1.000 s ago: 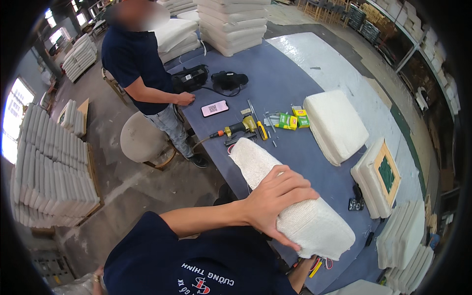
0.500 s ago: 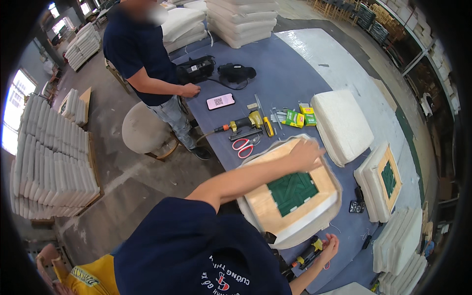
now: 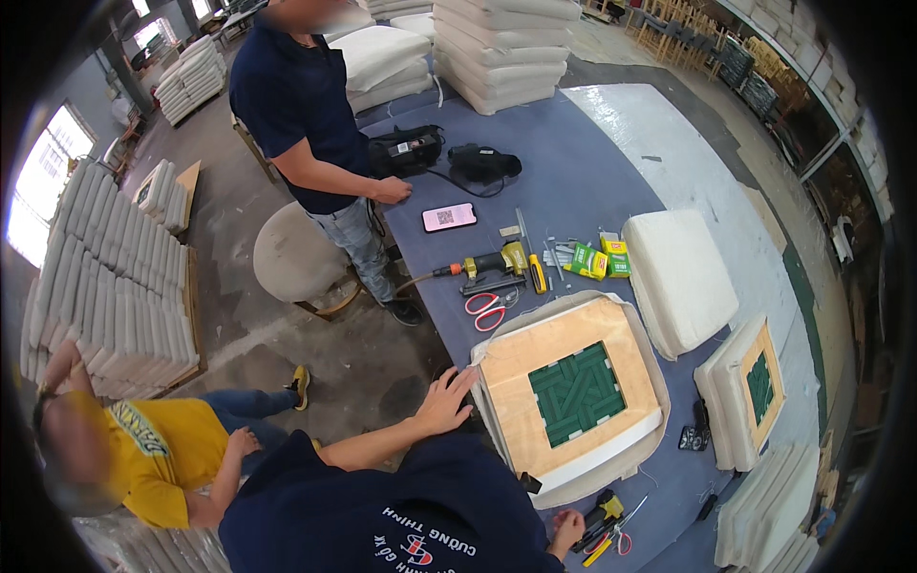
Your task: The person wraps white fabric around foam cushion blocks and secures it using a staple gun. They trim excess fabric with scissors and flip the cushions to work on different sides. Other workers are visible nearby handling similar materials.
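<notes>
Hands well apart: the right hand [image 3: 570,528] sits lowest, fingers half curled, just beside a yellow-and-black air tool [image 3: 602,513]; cannot tell whether it touches. Left hand [image 3: 445,401] stretched flat, tips at the left edge of the seat pad [image 3: 576,393], contact unclear; this hand is nearer to it. Seat pad lies on the blue-covered table [image 3: 564,177], ahead of the right hand and rightward of the left, wood-framed green webbing uppermost, pale cloth edge around. Outline nearly square, no plain long axis; sides run askew. Beyond: red-handled scissors [image 3: 497,304], yellow screwdriver [image 3: 537,274], then phone [image 3: 449,218] and co-worker's hand [image 3: 393,190].
</notes>
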The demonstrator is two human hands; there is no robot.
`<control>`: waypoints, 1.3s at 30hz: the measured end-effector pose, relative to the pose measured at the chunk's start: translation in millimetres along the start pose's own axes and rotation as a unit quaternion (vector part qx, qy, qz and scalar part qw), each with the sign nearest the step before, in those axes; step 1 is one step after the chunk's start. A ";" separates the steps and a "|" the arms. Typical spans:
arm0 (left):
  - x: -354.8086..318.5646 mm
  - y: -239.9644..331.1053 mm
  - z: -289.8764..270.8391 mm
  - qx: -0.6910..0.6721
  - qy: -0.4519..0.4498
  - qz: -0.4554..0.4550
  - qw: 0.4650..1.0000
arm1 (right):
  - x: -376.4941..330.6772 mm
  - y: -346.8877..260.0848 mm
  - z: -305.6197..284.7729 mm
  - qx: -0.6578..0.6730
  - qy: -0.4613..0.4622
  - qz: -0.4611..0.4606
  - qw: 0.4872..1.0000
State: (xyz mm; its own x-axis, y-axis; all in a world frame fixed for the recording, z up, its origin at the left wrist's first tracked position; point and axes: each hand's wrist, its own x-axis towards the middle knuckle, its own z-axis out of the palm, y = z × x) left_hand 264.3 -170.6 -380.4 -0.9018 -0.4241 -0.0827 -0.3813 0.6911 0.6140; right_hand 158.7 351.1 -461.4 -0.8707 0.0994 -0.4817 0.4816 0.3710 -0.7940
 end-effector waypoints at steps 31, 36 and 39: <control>408.8 -219.8 -275.3 -0.158 0.147 -0.270 0.938 | 36.9 -71.1 -44.4 -0.499 0.139 0.006 0.855; 388.3 -270.6 -252.5 0.023 0.203 -0.236 0.950 | 65.6 -84.9 -11.9 -0.495 0.091 -0.032 0.864; 351.6 -155.8 -121.5 -0.121 0.122 -0.143 0.975 | 41.8 -81.1 -28.3 -0.498 0.111 -0.001 0.860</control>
State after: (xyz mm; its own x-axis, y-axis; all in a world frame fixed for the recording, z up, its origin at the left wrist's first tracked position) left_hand 31.4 -498.5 -409.8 -0.6794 -0.7261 -0.1055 -0.5240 0.3795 0.7625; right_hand 80.4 351.3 -406.7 -0.9221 0.2318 -0.3099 0.2529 0.9671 -0.0291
